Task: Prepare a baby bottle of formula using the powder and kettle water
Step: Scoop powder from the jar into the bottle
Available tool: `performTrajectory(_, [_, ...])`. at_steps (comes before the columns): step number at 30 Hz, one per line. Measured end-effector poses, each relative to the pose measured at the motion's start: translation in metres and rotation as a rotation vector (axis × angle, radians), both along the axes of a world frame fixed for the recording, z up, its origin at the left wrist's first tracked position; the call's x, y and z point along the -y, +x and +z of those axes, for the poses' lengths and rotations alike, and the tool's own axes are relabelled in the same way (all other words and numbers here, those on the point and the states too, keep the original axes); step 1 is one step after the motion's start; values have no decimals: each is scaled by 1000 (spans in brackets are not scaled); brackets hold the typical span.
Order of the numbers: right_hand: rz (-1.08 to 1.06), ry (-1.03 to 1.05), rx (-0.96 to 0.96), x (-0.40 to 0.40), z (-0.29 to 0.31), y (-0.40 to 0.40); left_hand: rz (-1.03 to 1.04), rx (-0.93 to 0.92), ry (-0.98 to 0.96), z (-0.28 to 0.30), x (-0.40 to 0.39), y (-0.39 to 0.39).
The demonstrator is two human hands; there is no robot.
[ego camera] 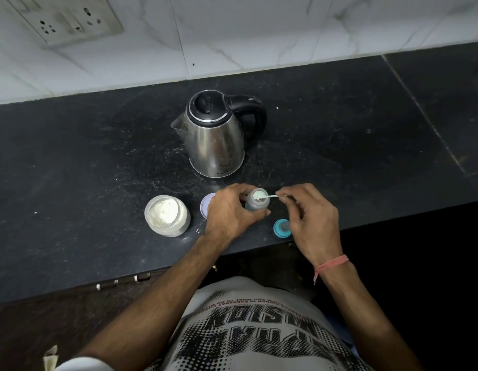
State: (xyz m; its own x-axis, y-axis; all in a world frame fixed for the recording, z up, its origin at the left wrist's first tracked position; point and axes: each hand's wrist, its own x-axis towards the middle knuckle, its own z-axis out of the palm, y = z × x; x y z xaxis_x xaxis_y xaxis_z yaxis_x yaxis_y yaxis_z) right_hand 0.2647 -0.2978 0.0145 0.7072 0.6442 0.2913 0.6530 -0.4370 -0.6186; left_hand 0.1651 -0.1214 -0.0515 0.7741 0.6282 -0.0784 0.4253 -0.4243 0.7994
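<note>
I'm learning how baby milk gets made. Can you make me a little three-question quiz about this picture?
1. True or false: the kettle has its lid closed.
2. What does the right hand pinch over the bottle? A) a scoop of powder B) the teal bottle cap C) the jar lid
3. Which hand grips the bottle?

Key
1. True.
2. A: the scoop sits over the bottle's mouth; the teal cap lies on the counter, and the jar lid lies beside the open powder jar.
3. The left hand.
</note>
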Motion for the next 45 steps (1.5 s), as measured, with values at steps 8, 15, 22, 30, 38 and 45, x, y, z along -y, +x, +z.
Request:
performTrajectory(8, [72,-111,282,2,-7,-3,1,-5,-27,-2,-1,0])
performTrajectory(15, [74,-70,272,4,-14,-8,-7,-6,-7,-1,-1,0])
performTrajectory(22, [60,-34,280,3,-12,-16,0,-3,2,1,0,-1])
performTrajectory(30, [22,-12,163,-2,-4,-22,-12,2,10,4,0,-2])
performTrajectory(38, [-21,94,140,-2,2,-23,-6,-21,12,6,0,-2])
performTrajectory(45, [-128,164,12,-8,2,-26,-19,-26,20,8,-1,-2])
